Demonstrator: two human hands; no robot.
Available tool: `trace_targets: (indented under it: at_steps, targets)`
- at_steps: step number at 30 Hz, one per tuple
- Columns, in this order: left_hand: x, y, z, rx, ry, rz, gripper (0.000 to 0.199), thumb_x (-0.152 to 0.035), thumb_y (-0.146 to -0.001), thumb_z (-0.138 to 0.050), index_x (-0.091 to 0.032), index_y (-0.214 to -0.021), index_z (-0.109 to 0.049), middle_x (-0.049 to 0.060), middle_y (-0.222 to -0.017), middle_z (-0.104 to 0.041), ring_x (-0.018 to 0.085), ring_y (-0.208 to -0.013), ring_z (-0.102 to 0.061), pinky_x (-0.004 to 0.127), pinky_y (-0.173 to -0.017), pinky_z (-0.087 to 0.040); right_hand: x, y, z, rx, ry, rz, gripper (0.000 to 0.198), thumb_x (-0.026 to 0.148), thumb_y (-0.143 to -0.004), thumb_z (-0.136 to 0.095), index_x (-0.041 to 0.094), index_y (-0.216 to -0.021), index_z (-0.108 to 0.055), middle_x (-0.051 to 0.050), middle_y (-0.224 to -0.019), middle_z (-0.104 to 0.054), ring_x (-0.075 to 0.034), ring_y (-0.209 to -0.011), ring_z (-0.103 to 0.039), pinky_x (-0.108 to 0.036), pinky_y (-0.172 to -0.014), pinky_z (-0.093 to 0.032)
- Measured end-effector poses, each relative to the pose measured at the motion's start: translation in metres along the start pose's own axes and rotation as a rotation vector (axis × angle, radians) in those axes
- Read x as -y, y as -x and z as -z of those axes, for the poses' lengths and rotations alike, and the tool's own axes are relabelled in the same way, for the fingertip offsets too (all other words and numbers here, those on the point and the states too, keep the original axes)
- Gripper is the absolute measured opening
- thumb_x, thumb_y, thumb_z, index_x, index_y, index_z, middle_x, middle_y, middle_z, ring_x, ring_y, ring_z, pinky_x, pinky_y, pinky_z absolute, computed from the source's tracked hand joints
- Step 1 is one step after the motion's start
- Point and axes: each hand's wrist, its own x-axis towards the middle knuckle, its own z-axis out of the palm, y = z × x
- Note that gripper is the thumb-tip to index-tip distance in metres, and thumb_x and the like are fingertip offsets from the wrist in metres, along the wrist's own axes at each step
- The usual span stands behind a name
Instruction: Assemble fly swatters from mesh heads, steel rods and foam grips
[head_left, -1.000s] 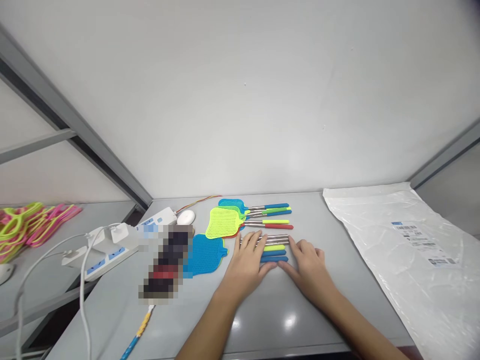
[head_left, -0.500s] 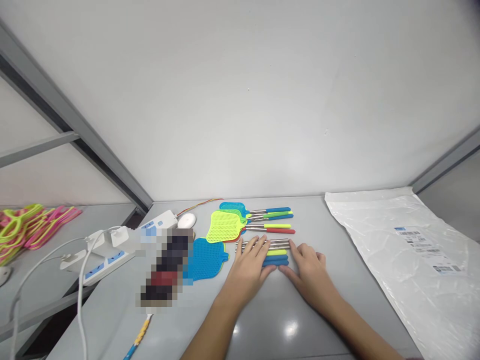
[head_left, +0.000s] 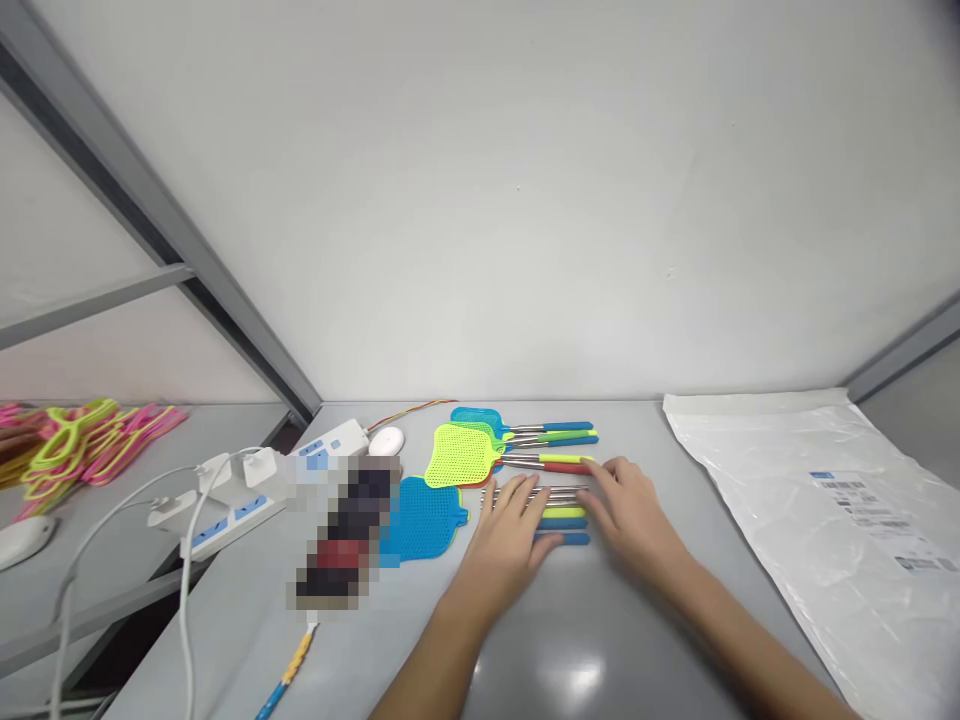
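My left hand [head_left: 511, 530] lies palm down with fingers spread over a row of metal rods [head_left: 562, 494] and several colored handles. A yellow-green handle [head_left: 564, 513] and a blue handle [head_left: 576, 539] show beside its thumb. My right hand [head_left: 626, 505] is open at the right ends of the rods, its index fingertip by the end of a red handle [head_left: 564, 467]. Just beyond lie assembled fly swatters with a yellow mesh head [head_left: 461, 455] and a blue mesh head [head_left: 478, 418]. Loose blue swatter heads [head_left: 424, 520] rest left of my left hand.
A blurred-out object [head_left: 349, 530] with a cable lies on the left, near a white round disc [head_left: 387, 441] and power strips [head_left: 232, 525]. At right is a white plastic mailer [head_left: 810, 510]. Pink and yellow items [head_left: 97, 450] lie on the far-left surface.
My right hand has moved away from me, from the ends of the rods and blue handles toward the red handle's end. The blue handles have spread apart. The view has shifted slightly.
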Motion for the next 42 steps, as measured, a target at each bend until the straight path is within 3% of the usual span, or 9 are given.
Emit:
trace_targets:
  at_steps: [5, 9, 13, 21, 25, 28, 33, 39, 42]
  targets:
    - [-0.002, -0.001, 0.011, -0.051, 0.069, 0.009, 0.045, -0.046, -0.089, -0.055, -0.024, -0.128, -0.050, 0.009, -0.132, -0.054, 0.028, -0.124, -0.044, 0.055, -0.110, -0.027, 0.005, -0.063, -0.003, -0.018, 0.025, 0.149, 0.029, 0.031, -0.096, -0.042, 0.022, -0.119, -0.059, -0.010, -0.104, -0.053, -0.023, -0.095, -0.050, -0.038, -0.080, -0.039]
    - [-0.002, 0.001, 0.015, -0.070, 0.118, 0.002, 0.048, -0.048, -0.084, -0.061, -0.023, -0.124, -0.052, 0.008, -0.125, -0.057, 0.027, -0.117, -0.047, 0.053, -0.110, -0.026, 0.020, -0.090, -0.016, 0.043, 0.005, 0.304, 0.018, 0.030, -0.092, -0.052, 0.024, -0.105, -0.064, -0.007, -0.103, -0.055, -0.021, -0.095, -0.051, -0.037, -0.083, -0.036]
    - [-0.002, 0.002, 0.012, -0.081, 0.149, 0.009, 0.050, -0.049, -0.080, -0.066, -0.024, -0.121, -0.054, 0.007, -0.120, -0.059, 0.028, -0.113, -0.050, 0.054, -0.110, -0.024, 0.033, -0.092, -0.025, 0.075, -0.012, 0.389, 0.010, 0.029, -0.089, -0.058, 0.024, -0.095, -0.064, -0.005, -0.100, -0.057, -0.020, -0.095, -0.051, -0.036, -0.083, -0.035]
    - [-0.003, 0.005, 0.006, -0.086, 0.135, -0.033, 0.045, -0.057, -0.085, -0.054, -0.022, -0.113, -0.060, 0.005, -0.112, -0.064, 0.024, -0.110, -0.051, 0.051, -0.111, -0.021, 0.039, -0.091, -0.035, 0.035, -0.083, 0.340, 0.013, 0.027, -0.092, -0.052, 0.021, -0.082, -0.060, -0.003, -0.089, -0.060, -0.018, -0.084, -0.056, -0.036, -0.078, -0.039]
    - [-0.006, 0.009, 0.008, -0.077, 0.127, -0.120, 0.054, -0.070, -0.071, -0.061, -0.023, -0.099, -0.066, 0.003, -0.120, -0.061, 0.026, -0.115, -0.047, 0.053, -0.111, -0.020, 0.039, -0.089, -0.026, -0.030, -0.136, 0.335, 0.019, 0.027, -0.097, -0.041, 0.021, -0.092, -0.059, -0.003, -0.087, -0.062, -0.017, -0.082, -0.058, -0.031, -0.074, -0.045]
    - [-0.007, 0.012, 0.011, -0.049, 0.084, -0.178, 0.040, -0.059, -0.069, -0.072, -0.025, -0.090, -0.068, 0.002, -0.127, -0.057, 0.027, -0.119, -0.045, 0.056, -0.110, -0.019, 0.034, -0.083, -0.006, -0.116, -0.135, 0.322, 0.023, 0.030, -0.098, -0.039, 0.022, -0.102, -0.060, -0.005, -0.094, -0.063, -0.017, -0.087, -0.060, -0.030, -0.075, -0.048]
    - [-0.002, 0.013, 0.013, -0.072, 0.090, -0.133, 0.016, -0.037, -0.077, -0.072, -0.024, -0.083, -0.065, 0.003, -0.125, -0.056, 0.028, -0.119, -0.044, 0.059, -0.109, -0.021, 0.011, -0.047, 0.024, -0.351, -0.062, 0.237, 0.018, 0.030, -0.095, -0.048, 0.024, -0.106, -0.061, -0.005, -0.096, -0.065, -0.017, -0.088, -0.062, -0.029, -0.073, -0.050]
    - [0.002, 0.006, 0.009, -0.062, 0.130, -0.048, 0.021, -0.030, -0.076, -0.073, -0.023, -0.090, -0.060, 0.004, -0.126, -0.054, 0.028, -0.117, -0.043, 0.060, -0.108, -0.022, -0.009, 0.031, 0.012, -0.480, 0.037, 0.036, 0.015, 0.026, -0.091, -0.057, 0.022, -0.104, -0.063, -0.006, -0.094, -0.065, -0.019, -0.087, -0.062, -0.032, -0.077, -0.051]
    - [-0.001, 0.004, 0.009, -0.068, 0.131, -0.012, 0.017, -0.027, -0.077, -0.071, -0.024, -0.090, -0.060, 0.004, -0.118, -0.057, 0.027, -0.116, -0.044, 0.058, -0.110, -0.021, -0.010, 0.051, 0.005, -0.499, 0.025, -0.012, 0.015, 0.024, -0.090, -0.057, 0.023, -0.104, -0.063, -0.006, -0.095, -0.065, -0.019, -0.087, -0.062, -0.033, -0.076, -0.051]
